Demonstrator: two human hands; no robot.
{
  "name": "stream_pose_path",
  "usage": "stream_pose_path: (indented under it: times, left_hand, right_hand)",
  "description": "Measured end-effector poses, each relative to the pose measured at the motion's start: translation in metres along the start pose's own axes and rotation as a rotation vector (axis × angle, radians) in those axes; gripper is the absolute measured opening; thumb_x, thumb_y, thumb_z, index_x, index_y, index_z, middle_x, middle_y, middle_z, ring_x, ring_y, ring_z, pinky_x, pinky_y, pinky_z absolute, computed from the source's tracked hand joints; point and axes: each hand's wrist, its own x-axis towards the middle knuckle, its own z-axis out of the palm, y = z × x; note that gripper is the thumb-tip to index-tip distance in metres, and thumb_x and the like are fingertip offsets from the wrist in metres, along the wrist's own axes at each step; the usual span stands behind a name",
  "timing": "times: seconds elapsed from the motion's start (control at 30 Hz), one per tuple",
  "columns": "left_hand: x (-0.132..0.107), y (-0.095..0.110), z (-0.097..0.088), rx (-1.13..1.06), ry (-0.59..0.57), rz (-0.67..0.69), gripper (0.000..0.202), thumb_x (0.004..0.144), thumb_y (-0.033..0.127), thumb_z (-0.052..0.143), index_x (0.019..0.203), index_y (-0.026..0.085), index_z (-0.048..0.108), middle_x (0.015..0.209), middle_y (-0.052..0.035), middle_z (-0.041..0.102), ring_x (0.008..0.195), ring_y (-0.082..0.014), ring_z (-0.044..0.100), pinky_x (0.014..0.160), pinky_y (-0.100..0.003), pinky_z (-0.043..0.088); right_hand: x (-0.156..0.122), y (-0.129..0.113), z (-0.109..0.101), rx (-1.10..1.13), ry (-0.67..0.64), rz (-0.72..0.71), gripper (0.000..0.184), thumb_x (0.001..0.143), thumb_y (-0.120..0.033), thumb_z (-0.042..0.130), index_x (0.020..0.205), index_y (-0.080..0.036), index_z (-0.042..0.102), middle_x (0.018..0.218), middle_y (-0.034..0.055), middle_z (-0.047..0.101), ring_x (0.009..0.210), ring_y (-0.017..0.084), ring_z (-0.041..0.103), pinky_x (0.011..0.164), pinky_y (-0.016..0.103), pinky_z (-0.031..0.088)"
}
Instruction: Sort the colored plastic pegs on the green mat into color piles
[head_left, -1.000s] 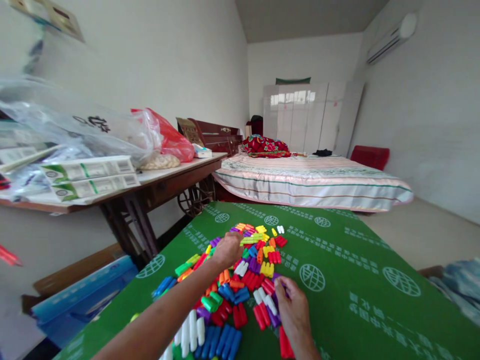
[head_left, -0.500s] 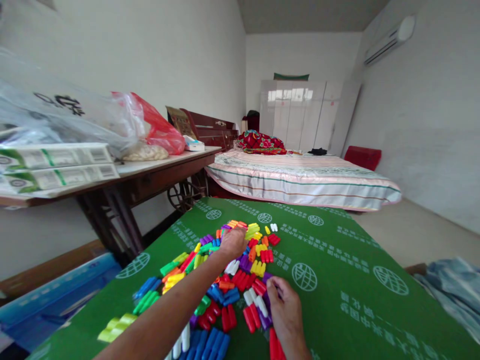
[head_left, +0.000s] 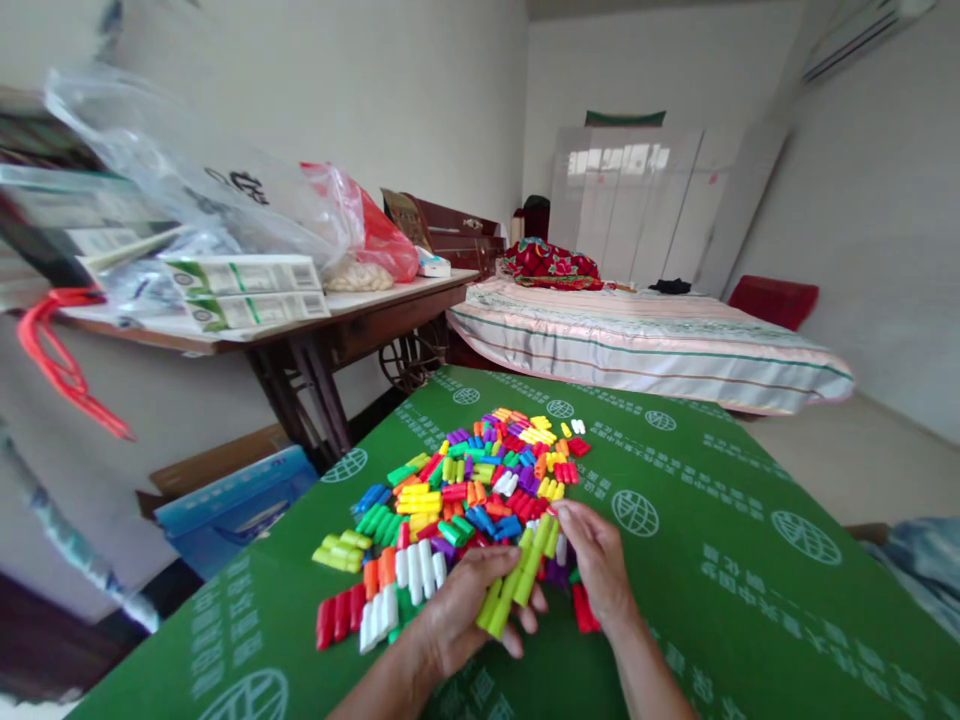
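A heap of small plastic building pieces (head_left: 472,490) in many colours lies on a green printed table cover (head_left: 697,560). My left hand (head_left: 457,615) is closed around a long yellow-green row of joined pieces (head_left: 517,580) at its near end. My right hand (head_left: 600,565) pinches the same row near its far end, fingers curled over the edge of the heap. A red piece (head_left: 583,608) lies just under my right wrist. White and red pieces (head_left: 360,615) sit at the near left of the heap.
A wooden side table (head_left: 330,325) at left carries plastic bags (head_left: 225,200) and flat boxes (head_left: 240,290). A blue box (head_left: 232,500) stands on the floor below it. A bed (head_left: 645,345) lies behind the green table, a white wardrobe (head_left: 645,200) beyond it.
My left hand pulled back from the far side of the heap to the near side and now holds a yellow-green row. My right hand has joined it on that row. The camera tilted down.
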Motion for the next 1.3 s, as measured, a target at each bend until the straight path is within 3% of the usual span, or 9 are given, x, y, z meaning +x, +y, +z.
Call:
stream_pose_path:
  times: [0.1, 0.3, 0.63, 1.0, 1.3]
  left_hand:
    - [-0.002, -0.012, 0.001, -0.068, -0.027, -0.01, 0.032, 0.082, 0.041, 0.054, 0.09, 0.01, 0.058, 0.066, -0.0124, 0.068, 0.046, -0.0156, 0.06, 0.035, -0.021, 0.046]
    - [-0.002, -0.022, 0.0, -0.13, -0.081, 0.019, 0.04, 0.081, 0.045, 0.056, 0.095, 0.009, 0.059, 0.063, -0.0127, 0.068, 0.035, -0.0116, 0.051, 0.033, -0.02, 0.039]
    - [-0.008, -0.024, 0.001, -0.121, -0.055, 0.101, 0.039, 0.072, 0.048, 0.068, 0.081, 0.011, 0.061, 0.061, -0.0093, 0.068, 0.035, -0.0081, 0.046, 0.035, -0.018, 0.032]
    - [-0.001, -0.031, -0.003, -0.038, -0.047, 0.138, 0.033, 0.073, 0.044, 0.069, 0.08, 0.013, 0.059, 0.064, -0.0045, 0.066, 0.038, -0.0057, 0.044, 0.038, -0.018, 0.035]
    - [-0.003, -0.029, 0.001, 0.025, -0.057, 0.15, 0.033, 0.074, 0.044, 0.067, 0.076, 0.013, 0.059, 0.065, -0.0045, 0.065, 0.037, -0.0041, 0.042, 0.036, -0.017, 0.032]
  right_hand:
    - [-0.003, 0.0, 0.004, 0.065, -0.09, 0.082, 0.044, 0.071, -0.05, 0.071, 0.097, -0.014, 0.071, 0.079, 0.0067, 0.07, 0.075, 0.021, 0.064, 0.071, 0.032, 0.051]
    - [-0.004, 0.008, 0.001, 0.101, -0.151, 0.146, 0.037, 0.067, -0.045, 0.076, 0.088, -0.016, 0.07, 0.07, 0.0023, 0.067, 0.06, 0.015, 0.057, 0.057, 0.025, 0.045]
    - [-0.006, 0.014, -0.003, 0.147, -0.27, 0.202, 0.033, 0.065, -0.038, 0.077, 0.091, -0.019, 0.071, 0.068, -0.0013, 0.06, 0.058, 0.012, 0.05, 0.054, 0.023, 0.038]
    - [-0.006, 0.013, 0.003, 0.114, -0.184, 0.199, 0.024, 0.069, -0.036, 0.075, 0.084, -0.017, 0.071, 0.068, -0.0018, 0.061, 0.06, 0.01, 0.049, 0.056, 0.022, 0.036]
    - [-0.001, 0.0, -0.008, 0.227, -0.044, 0.231, 0.031, 0.066, -0.038, 0.078, 0.085, -0.017, 0.066, 0.061, -0.0009, 0.064, 0.053, 0.013, 0.058, 0.05, 0.024, 0.048]
